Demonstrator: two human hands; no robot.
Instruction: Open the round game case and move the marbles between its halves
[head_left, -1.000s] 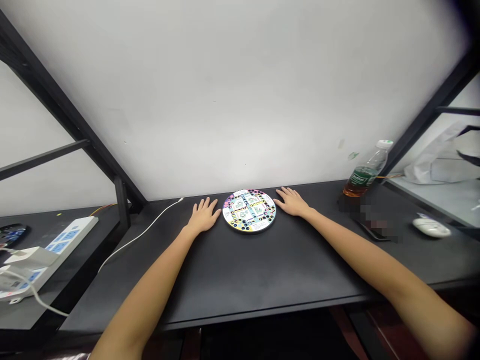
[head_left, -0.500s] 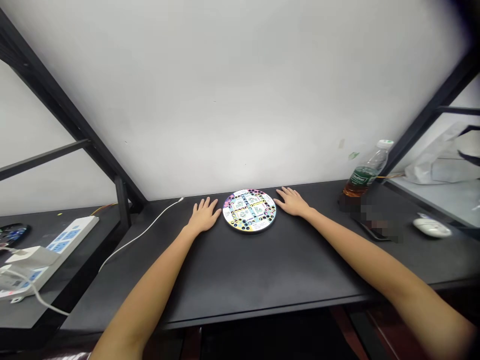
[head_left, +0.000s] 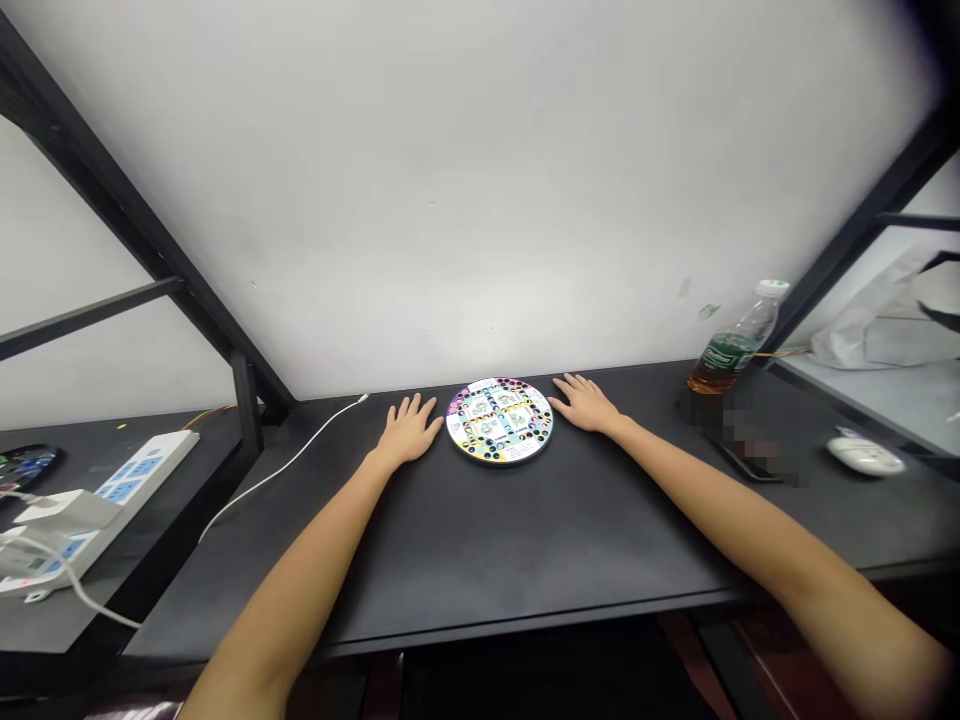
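A round, colourful game board (head_left: pixel 499 420) lies flat on the black desk (head_left: pixel 517 540), close to the wall. It is printed with a track of dark circles and small pictures, in pink, yellow, blue and white. To its left, my left hand (head_left: pixel 407 430) rests palm down on the desk with fingers spread, a small gap away from the board. On the other side my right hand (head_left: pixel 586 404) also lies flat, fingers apart, its thumb close to the board's rim. Neither hand holds anything.
At the right stand a bottle (head_left: pixel 726 345) of brown drink, a partly blurred phone-like dark slab (head_left: pixel 750 460) and a white mouse (head_left: pixel 865 455). A white cable (head_left: pixel 281 465) runs along the desk's left. Farther left lies a power strip (head_left: pixel 139 480) with plugs. Black frame bars (head_left: pixel 135 190) flank both sides.
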